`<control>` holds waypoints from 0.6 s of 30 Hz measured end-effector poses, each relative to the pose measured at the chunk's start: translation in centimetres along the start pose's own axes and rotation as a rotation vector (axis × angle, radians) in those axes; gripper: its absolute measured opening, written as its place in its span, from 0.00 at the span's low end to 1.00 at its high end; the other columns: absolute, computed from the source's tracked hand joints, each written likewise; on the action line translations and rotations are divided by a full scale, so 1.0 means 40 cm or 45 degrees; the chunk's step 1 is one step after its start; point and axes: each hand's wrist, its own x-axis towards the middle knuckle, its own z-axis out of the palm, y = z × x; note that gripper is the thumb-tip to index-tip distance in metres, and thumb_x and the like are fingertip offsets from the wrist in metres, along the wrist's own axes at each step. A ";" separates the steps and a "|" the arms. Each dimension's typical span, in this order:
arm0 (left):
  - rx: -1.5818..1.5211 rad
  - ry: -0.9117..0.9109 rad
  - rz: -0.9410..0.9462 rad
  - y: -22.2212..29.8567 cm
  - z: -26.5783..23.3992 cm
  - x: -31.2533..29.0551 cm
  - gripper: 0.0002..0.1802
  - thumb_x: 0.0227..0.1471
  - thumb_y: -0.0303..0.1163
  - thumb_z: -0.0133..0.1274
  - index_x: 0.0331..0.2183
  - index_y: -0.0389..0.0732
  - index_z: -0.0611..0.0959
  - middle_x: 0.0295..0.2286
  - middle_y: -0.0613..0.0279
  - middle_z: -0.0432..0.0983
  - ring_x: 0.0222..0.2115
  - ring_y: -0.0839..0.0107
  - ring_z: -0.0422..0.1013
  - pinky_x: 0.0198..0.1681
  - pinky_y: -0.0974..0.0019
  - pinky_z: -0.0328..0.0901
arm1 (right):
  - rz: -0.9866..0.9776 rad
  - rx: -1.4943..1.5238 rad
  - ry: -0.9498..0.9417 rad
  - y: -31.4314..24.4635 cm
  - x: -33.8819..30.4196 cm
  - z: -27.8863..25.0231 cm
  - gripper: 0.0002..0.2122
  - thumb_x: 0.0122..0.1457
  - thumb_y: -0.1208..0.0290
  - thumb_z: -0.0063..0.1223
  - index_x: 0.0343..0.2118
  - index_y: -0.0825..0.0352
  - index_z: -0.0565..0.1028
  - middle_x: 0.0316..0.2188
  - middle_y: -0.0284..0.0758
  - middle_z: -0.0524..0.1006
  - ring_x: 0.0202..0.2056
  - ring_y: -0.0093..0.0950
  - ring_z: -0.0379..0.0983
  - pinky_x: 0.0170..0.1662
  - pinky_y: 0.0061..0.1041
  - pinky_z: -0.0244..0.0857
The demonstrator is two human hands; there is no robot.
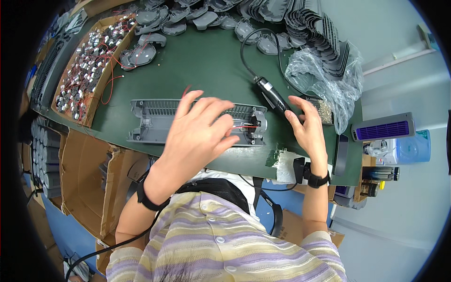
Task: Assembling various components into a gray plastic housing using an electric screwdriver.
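Observation:
A long grey plastic housing (155,120) with slotted sides lies open on the green table in front of me. My left hand (199,127) is over its middle, fingers curved and apart, and hides part of it. Red wire (245,126) runs from beside that hand to a small black part (256,129) in the housing's right end. Another bit of red wire shows past the left fingertips. To the right, my right hand (307,129) has thumb and fingers apart beside the lower end of a black electric screwdriver (272,95); whether they touch is unclear.
A tray of small wired parts (87,66) stands at the left. Grey shells (204,19) and stacked grey panels (312,28) line the back. Near my right hand are a screw box (324,112) and clear plastic bag (329,80). The screwdriver's cable (243,51) loops behind it.

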 end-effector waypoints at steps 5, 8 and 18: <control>0.005 -0.130 -0.176 0.079 -0.119 0.000 0.11 0.44 0.35 0.70 0.25 0.48 0.81 0.27 0.72 0.80 0.31 0.65 0.76 0.47 0.57 0.65 | 0.186 0.133 -0.172 -0.191 -0.047 -0.016 0.13 0.60 0.61 0.65 0.29 0.69 0.83 0.22 0.41 0.79 0.24 0.37 0.76 0.30 0.34 0.69; -0.638 -0.252 0.149 0.163 -0.123 -0.029 0.09 0.48 0.40 0.68 0.28 0.50 0.84 0.24 0.75 0.77 0.28 0.68 0.76 0.40 0.63 0.65 | 0.119 -0.207 -0.251 -0.232 -0.065 0.019 0.18 0.59 0.56 0.67 0.22 0.67 0.84 0.12 0.40 0.75 0.17 0.40 0.76 0.24 0.35 0.67; -0.162 -0.131 -0.034 0.035 0.089 -0.010 0.45 0.36 0.35 0.74 0.59 0.50 0.76 0.60 0.57 0.65 0.62 0.49 0.60 0.64 0.40 0.52 | 0.604 0.850 -0.366 -0.108 -0.079 0.049 0.12 0.69 0.64 0.57 0.32 0.68 0.82 0.24 0.26 0.79 0.23 0.14 0.69 0.28 0.19 0.64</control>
